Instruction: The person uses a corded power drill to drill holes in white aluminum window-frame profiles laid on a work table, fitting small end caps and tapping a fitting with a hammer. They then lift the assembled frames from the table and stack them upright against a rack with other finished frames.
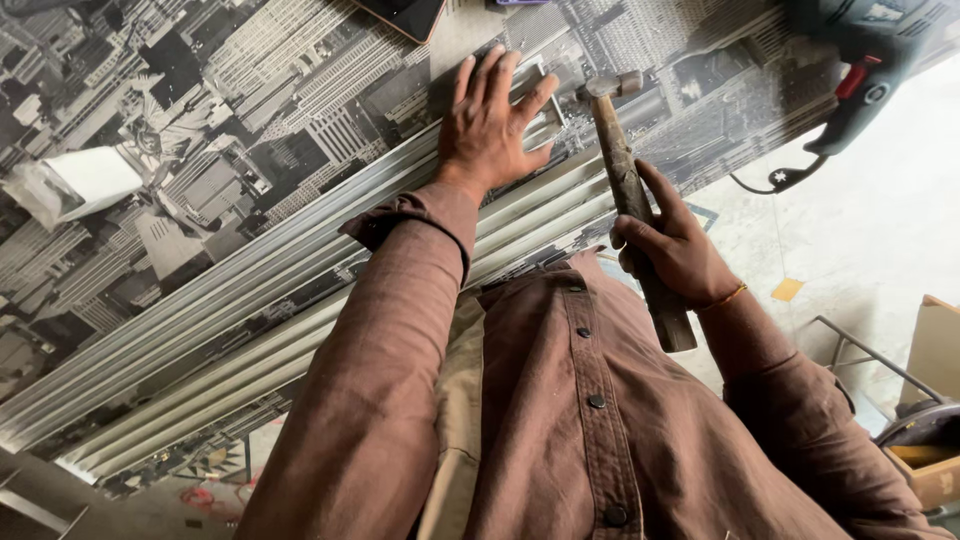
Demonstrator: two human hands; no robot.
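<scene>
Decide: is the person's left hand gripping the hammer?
No. The left hand lies flat on the metal profiles; the right hand grips the hammer.

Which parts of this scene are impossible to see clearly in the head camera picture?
- Grey power drill, head view: cut off by the top edge, and blurred.
- Dark flat device: mostly cut off by the top edge.
- Long grey metal profiles: the part under the left hand is hidden.
- Wooden-handled hammer: the grip is covered by the right hand.
</scene>
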